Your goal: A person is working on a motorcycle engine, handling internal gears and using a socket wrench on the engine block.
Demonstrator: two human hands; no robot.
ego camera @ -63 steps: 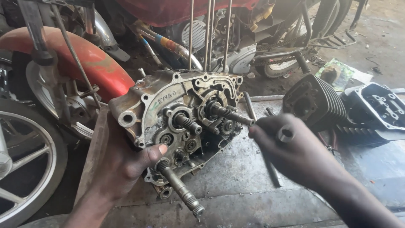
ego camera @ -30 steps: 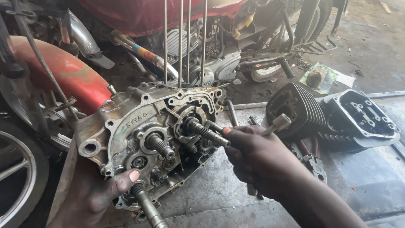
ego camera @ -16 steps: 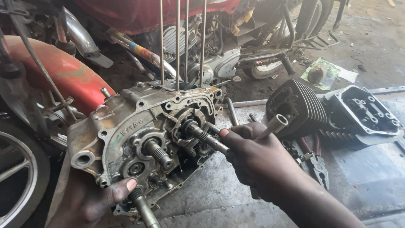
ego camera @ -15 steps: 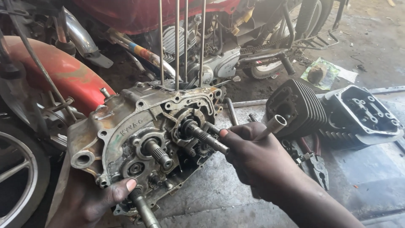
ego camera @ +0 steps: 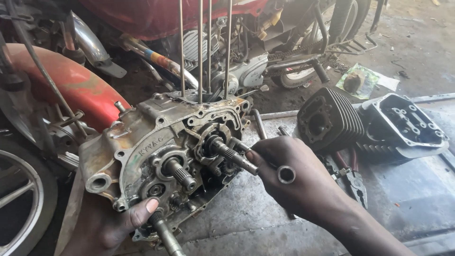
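A grimy metal engine crankcase (ego camera: 142,151) stands tilted on a metal workbench (ego camera: 256,218), with splined shafts sticking out and several long studs (ego camera: 204,47) rising from its top. My left hand (ego camera: 111,225) grips its lower edge, thumb on the casing beside the lowest shaft (ego camera: 163,234). My right hand (ego camera: 294,178) holds a tubular socket tool (ego camera: 286,174), its hollow end facing me, and its fingertips touch the central splined shaft (ego camera: 234,156).
A black finned cylinder (ego camera: 329,118) and a cylinder head (ego camera: 403,125) lie at the bench's right. Pliers (ego camera: 353,180) rest near my right wrist. A red motorcycle (ego camera: 156,19), its red fender (ego camera: 66,85) and a wheel (ego camera: 19,194) crowd the left and back.
The crankcase has been tipped more upright and shifted slightly right. My right hand has moved in from the right with the socket tool and now touches the central shaft.
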